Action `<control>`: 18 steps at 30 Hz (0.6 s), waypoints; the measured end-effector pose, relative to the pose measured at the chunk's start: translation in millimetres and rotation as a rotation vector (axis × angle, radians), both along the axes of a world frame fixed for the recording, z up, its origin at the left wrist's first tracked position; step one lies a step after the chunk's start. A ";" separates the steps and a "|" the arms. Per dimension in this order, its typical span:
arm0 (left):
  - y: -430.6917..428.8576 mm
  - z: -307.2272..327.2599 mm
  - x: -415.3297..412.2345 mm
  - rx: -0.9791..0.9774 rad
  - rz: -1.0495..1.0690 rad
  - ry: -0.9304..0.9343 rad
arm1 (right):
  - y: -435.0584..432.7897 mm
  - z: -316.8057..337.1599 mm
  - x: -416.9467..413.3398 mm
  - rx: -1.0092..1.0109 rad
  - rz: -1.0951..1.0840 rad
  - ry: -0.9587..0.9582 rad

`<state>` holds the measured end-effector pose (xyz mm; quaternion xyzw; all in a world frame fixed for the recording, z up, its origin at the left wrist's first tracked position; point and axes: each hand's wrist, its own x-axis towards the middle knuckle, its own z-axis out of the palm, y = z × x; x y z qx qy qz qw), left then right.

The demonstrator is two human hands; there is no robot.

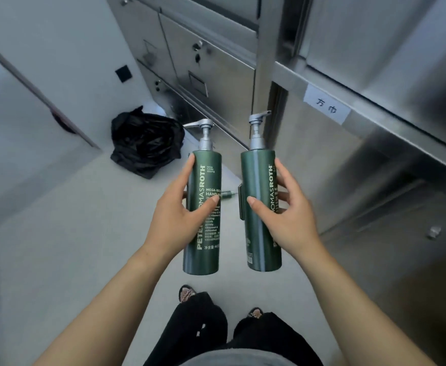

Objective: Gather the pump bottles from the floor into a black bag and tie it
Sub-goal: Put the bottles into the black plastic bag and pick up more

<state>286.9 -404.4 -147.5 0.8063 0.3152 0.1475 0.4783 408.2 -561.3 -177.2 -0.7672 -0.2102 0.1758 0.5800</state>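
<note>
- Two green pump bottles are held upright in the air, side by side but apart, above the pale floor (58, 233); one is carried in each hand, likely so that both can be taken to the bag in a single trip.
- The left bottle (203, 233) is gripped around its middle by the left hand (179, 215), with the thumb laid across the label and the fingers wrapped behind; its silver pump is turned to the left.
- The right bottle (259, 207) is clasped at its middle by the right hand (285, 217), thumb on the front and fingers curled round the far side; its pump is turned to the right.
- Both grips are placed near the middle of the body, where the weight seems best balanced and the pumps are left untouched.
- A small dark item (227, 194) is glimpsed on the floor between the bottles; what it is cannot be told.
- The black bag (145, 143) is seen crumpled on the floor ahead and to the left, near the foot of the steel cabinets (185, 62), well apart from the bottles; it does not look tied, and whether its mouth is open cannot be told.
- A step towards the bag and a free hand for opening it are judged to be needed next.
- A white label (326, 108) is stuck on the steel shelf edge at the right.
</note>
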 end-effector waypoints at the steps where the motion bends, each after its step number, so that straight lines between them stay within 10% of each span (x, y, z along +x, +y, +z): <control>1: 8.5 -0.2 -3.6 0.006 0.032 0.003 | 10.3 0.3 1.3 -0.005 0.035 0.000; 18: 225.0 -20.9 -19.6 0.025 0.191 -0.012 | 229.2 -4.0 11.7 -0.087 0.173 -0.033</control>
